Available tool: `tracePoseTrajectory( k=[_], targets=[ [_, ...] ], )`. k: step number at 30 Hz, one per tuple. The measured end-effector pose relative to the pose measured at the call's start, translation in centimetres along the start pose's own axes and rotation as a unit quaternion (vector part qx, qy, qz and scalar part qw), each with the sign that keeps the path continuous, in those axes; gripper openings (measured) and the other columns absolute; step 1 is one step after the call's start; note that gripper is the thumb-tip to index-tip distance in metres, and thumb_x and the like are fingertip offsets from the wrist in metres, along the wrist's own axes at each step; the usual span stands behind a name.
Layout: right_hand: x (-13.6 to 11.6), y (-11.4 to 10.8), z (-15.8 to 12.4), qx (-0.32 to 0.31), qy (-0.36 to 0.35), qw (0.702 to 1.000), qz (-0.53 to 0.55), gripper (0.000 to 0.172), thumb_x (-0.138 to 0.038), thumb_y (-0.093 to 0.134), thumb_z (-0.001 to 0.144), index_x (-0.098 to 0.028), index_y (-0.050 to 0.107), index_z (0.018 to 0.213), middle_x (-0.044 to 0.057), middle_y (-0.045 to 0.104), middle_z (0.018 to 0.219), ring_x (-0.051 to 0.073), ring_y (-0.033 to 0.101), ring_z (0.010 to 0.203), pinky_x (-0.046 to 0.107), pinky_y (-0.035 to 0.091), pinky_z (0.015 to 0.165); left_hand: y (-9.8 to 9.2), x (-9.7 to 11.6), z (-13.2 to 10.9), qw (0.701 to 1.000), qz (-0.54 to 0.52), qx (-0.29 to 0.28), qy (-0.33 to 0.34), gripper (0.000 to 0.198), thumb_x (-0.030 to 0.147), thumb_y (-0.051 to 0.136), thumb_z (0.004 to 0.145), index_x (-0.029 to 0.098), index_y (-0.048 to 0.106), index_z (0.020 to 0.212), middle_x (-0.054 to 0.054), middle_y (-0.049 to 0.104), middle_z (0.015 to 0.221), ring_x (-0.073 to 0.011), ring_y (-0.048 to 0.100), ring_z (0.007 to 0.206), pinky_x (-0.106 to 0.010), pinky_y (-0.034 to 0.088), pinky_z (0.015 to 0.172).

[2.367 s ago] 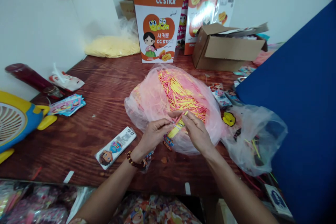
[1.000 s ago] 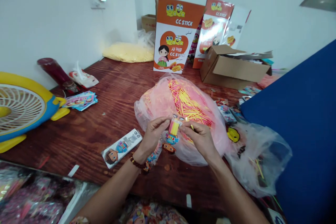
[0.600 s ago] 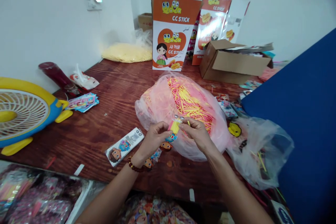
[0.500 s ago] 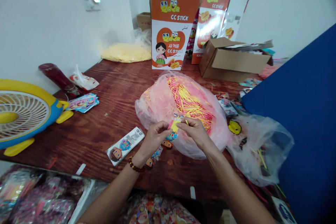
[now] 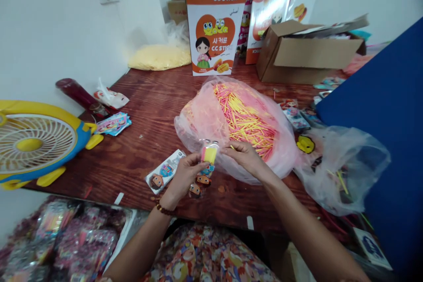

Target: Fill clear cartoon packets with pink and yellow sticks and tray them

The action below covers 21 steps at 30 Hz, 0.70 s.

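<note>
My left hand point(image 5: 187, 172) is closed on a small clear packet point(image 5: 209, 155) with pink and yellow sticks showing in it and a cartoon face near its lower end. My right hand point(image 5: 246, 156) is just to the right of the packet, thumb and finger pinched, with the tip of a thin yellow stick point(image 5: 232, 146) showing at the fingers. Behind both hands lies a pink plastic bag point(image 5: 201, 119), open at the top over a heap of loose pink and yellow sticks point(image 5: 244, 114). A white printed packet point(image 5: 165, 171) lies left of my left hand.
A yellow and blue fan point(image 5: 39, 145) stands at the left. Behind the bag are a tall CC Stick carton point(image 5: 211, 22) and an open brown box point(image 5: 313, 59). To the right, a clear bag point(image 5: 357, 167) sits beside a blue panel point(image 5: 390, 110). Filled packets point(image 5: 82, 238) are below the table edge.
The view has shifted down slightly. My right hand has drawn away from the packet, so a gap shows between them. My left hand still holds the packet.
</note>
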State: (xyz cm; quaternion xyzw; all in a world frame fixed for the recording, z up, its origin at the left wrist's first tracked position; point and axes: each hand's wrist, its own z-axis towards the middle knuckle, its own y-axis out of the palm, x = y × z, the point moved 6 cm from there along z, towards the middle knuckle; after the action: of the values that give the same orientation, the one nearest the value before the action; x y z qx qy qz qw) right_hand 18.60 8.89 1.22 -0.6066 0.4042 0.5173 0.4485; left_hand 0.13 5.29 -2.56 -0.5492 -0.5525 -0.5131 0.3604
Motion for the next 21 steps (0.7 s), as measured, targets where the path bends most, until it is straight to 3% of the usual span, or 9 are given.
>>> tracePoseTrajectory(
  k=[4,6,9,11,13,15,17,21],
  targets=[
    [1.3,-1.4,-0.1,0.047,-0.004,0.999,-0.019,0.029,-0.046,0.066,0.079,-0.018,0.064,0.069,-0.006,0.043,0.055,0.009,0.033,0.052,0.024,0.025,0.049,-4.7,-2.2,-2.1,0.995,0.057,0.084,-0.022,0.034,0.041,0.078,0.071,0.015,0.072,0.092,-0.004,0.073,0.086,-0.0182,0.065,0.076,-0.03,0.052,0.072],
    [2.1,-2.4,-0.2,0.069,-0.004,0.997,-0.028,0.029,-0.046,0.065,0.079,-0.018,0.064,0.069,-0.005,0.044,0.056,0.009,0.033,0.052,0.024,0.025,0.049,-5.9,-3.3,-2.7,0.989,0.116,0.095,-0.02,0.03,0.04,0.077,0.071,0.016,0.071,0.088,-0.003,0.073,0.083,-0.0193,0.064,0.077,-0.031,0.052,0.074],
    [3.0,-4.7,-0.2,0.106,-0.003,0.993,-0.048,0.028,-0.044,0.064,0.08,-0.018,0.065,0.071,-0.005,0.048,0.059,0.009,0.034,0.052,0.025,0.028,0.051,-5.2,-4.5,-2.2,0.983,0.176,0.061,-0.004,0.026,0.037,0.07,0.076,0.016,0.069,0.093,-0.005,0.073,0.089,-0.0215,0.066,0.084,-0.033,0.052,0.079],
    [3.4,-7.2,-0.2,0.148,-0.01,0.986,-0.073,0.027,-0.044,0.062,0.079,-0.018,0.068,0.077,-0.004,0.052,0.062,0.01,0.039,0.054,0.025,0.032,0.054,-3.8,-4.7,-1.4,0.974,0.221,0.036,0.024,0.028,0.033,0.064,0.082,0.017,0.067,0.104,-0.008,0.072,0.101,-0.0232,0.065,0.093,-0.036,0.051,0.087],
    [3.7,-10.2,-0.3,0.194,-0.014,0.973,-0.127,0.026,-0.041,0.059,0.08,-0.017,0.069,0.082,-0.003,0.057,0.065,0.012,0.045,0.058,0.026,0.036,0.058,-2.7,-4.5,-0.7,0.949,0.303,0.046,0.071,0.036,0.032,0.061,0.084,0.017,0.064,0.116,-0.011,0.069,0.112,-0.0262,0.062,0.103,-0.041,0.048,0.095],
    [4.1,-13.0,-0.4,0.213,0.007,0.948,-0.235,0.023,-0.035,0.055,0.082,-0.017,0.069,0.084,0.0,0.062,0.069,0.015,0.051,0.063,0.027,0.037,0.061,-2.1,-4.3,-0.3,0.908,0.396,0.076,0.115,0.045,0.033,0.061,0.083,0.016,0.059,0.124,-0.013,0.064,0.115,-0.0299,0.059,0.109,-0.048,0.045,0.099],
    [4.6,-14.8,-0.4,0.186,0.045,0.908,-0.372,0.02,-0.027,0.052,0.084,-0.017,0.069,0.085,0.004,0.067,0.074,0.017,0.056,0.069,0.028,0.037,0.063,-2.1,-4.4,-0.1,0.874,0.456,0.091,0.142,0.05,0.036,0.061,0.085,0.016,0.055,0.13,-0.015,0.061,0.115,-0.0319,0.057,0.109,-0.051,0.045,0.098],
    [5.8,-14.8,0.1,0.072,0.071,0.827,-0.553,0.022,-0.017,0.047,0.089,-0.015,0.069,0.09,0.012,0.072,0.095,0.021,0.062,0.086,0.029,0.039,0.069,-3.9,-3.9,-0.2,0.842,0.496,0.108,0.182,0.048,0.04,0.052,0.092,0.017,0.051,0.134,-0.014,0.061,0.112,-0.0301,0.058,0.103,-0.048,0.048,0.092]
  ],
)
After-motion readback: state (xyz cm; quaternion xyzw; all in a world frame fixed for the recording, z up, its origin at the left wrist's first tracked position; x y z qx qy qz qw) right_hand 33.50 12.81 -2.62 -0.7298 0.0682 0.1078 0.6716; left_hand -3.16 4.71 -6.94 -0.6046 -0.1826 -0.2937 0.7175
